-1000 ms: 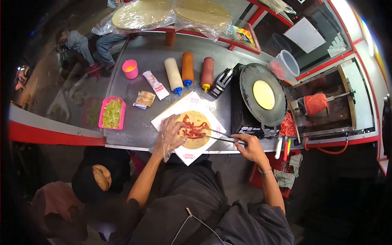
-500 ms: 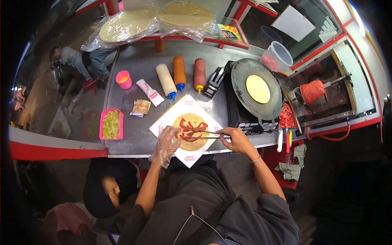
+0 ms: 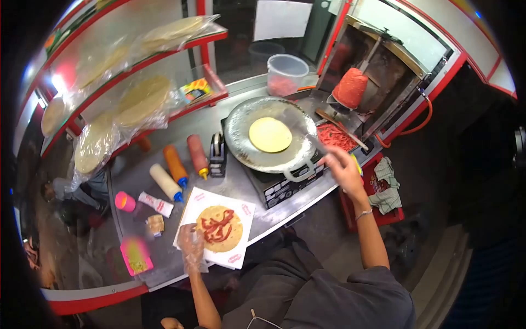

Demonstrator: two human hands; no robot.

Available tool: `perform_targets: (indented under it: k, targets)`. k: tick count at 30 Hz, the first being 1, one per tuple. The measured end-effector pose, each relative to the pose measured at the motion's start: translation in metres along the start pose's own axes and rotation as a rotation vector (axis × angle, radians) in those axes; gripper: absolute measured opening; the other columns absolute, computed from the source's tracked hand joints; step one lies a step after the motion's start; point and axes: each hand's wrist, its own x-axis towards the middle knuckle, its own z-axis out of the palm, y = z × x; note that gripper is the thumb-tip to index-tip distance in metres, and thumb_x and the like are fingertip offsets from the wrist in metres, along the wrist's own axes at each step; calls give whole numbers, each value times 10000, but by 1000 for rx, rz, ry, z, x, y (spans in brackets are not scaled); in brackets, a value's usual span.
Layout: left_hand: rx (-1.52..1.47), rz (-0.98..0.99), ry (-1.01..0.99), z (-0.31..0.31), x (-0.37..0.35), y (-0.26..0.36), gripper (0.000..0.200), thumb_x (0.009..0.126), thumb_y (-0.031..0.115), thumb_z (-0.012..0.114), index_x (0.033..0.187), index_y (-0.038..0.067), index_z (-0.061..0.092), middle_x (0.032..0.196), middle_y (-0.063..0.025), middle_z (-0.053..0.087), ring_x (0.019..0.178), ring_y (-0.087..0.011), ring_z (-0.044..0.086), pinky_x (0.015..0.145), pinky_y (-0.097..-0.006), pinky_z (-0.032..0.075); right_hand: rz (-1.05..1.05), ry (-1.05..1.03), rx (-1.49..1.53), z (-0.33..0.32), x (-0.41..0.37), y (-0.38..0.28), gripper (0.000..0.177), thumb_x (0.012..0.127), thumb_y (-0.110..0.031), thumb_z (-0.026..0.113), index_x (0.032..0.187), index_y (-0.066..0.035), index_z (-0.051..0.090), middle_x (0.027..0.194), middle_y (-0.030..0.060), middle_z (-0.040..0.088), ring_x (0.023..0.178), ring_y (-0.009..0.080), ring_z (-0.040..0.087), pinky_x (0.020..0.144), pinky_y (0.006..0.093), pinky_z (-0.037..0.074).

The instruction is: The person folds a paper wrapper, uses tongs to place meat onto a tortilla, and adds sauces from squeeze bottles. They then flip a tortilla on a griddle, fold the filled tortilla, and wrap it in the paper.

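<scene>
My left hand (image 3: 192, 245), in a clear plastic glove, rests on the left side of the printed white paper (image 3: 192, 205). Its fingers lie loosely stretched beside a round tortilla (image 3: 238, 233) topped with strips of reddish meat (image 3: 217, 226). My right hand (image 3: 345, 171), bare, is up at the front right of the griddle pan (image 3: 246, 115). It is closed around metal tongs (image 3: 316, 145), which are blurred and point toward the pan. A pale tortilla (image 3: 270, 135) lies flat in the pan. Shaved meat (image 3: 335, 137) fills a tray just beyond my right hand.
Three sauce bottles, the nearest white (image 3: 166, 182), lie beside a tape dispenser (image 3: 217, 156). A pink tub of shredded lettuce (image 3: 137, 256) sits at the left. Behind the pan are a clear bucket (image 3: 287, 74) and a meat spit (image 3: 350, 89). Bagged tortillas (image 3: 143, 101) fill a shelf.
My right hand and the tongs have moved from the topped tortilla up and right beside the pan. My left hand has shifted off the tortilla's edge. The view has turned right.
</scene>
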Motion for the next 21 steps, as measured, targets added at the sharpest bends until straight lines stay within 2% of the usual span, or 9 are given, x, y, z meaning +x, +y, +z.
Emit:
perform_targets:
  k: [3,7,10,11,13,15,17,19,21]
  targets:
    - [67,-76,143,6,1,3,180,879,87,683,1049,28,675,956,-153,651,856,-306,654,770,-421,525,265,323,240,-48,49,85,309,1060,-217,537,1256,2,634,876,24,711,468,8,371,425,214,292]
    - [288,-267,303,28,-13,9,149,949,94,630,1054,10,693,970,-156,679,896,-314,660,815,-406,530,548,127,481,-77,114,199,220,1022,-147,472,1063,-8,637,932,141,746,422,29,314,411,238,296]
    - [350,-387,459,52,-28,6,188,962,112,620,1089,-4,695,1018,-165,696,936,-324,668,855,-404,530,577,50,472,-75,151,234,288,1022,-130,476,1209,29,626,988,164,739,423,26,312,414,233,293]
    - [374,-382,448,59,-33,3,188,962,112,620,1089,-4,695,1018,-165,696,936,-324,668,855,-404,530,553,32,462,-75,160,246,353,1023,-109,469,1314,48,595,957,143,747,435,35,385,424,240,337]
    - [392,-492,587,74,-41,5,220,975,126,606,1120,-14,695,1077,-180,704,981,-332,672,877,-410,530,319,74,176,-62,179,265,379,1023,-103,470,1354,42,582,910,111,754,485,70,505,455,263,412]
    - [408,-588,638,87,-45,26,260,988,173,590,1129,-18,695,1096,-192,704,1016,-348,669,906,-427,518,270,177,175,-37,205,302,389,1016,-106,486,1367,30,582,878,103,759,558,104,591,504,277,466]
    - [635,-618,717,85,-65,10,295,992,213,581,1133,-20,694,1089,-200,704,1014,-361,664,923,-440,508,276,227,26,-2,229,334,411,1008,-106,498,1395,14,566,902,110,765,594,113,613,536,287,484]
    - [679,-639,748,87,-75,15,334,993,269,565,1127,-3,706,1103,-211,699,1017,-374,657,931,-457,497,318,70,95,20,237,330,431,1010,-97,488,1418,34,534,923,104,770,590,102,596,554,286,488]
    - [751,-856,754,92,-84,28,355,990,313,548,1103,28,727,1110,-209,699,1029,-376,652,913,-476,494,350,-7,286,25,225,304,424,1024,-107,476,1414,53,523,918,86,770,566,95,564,554,289,488]
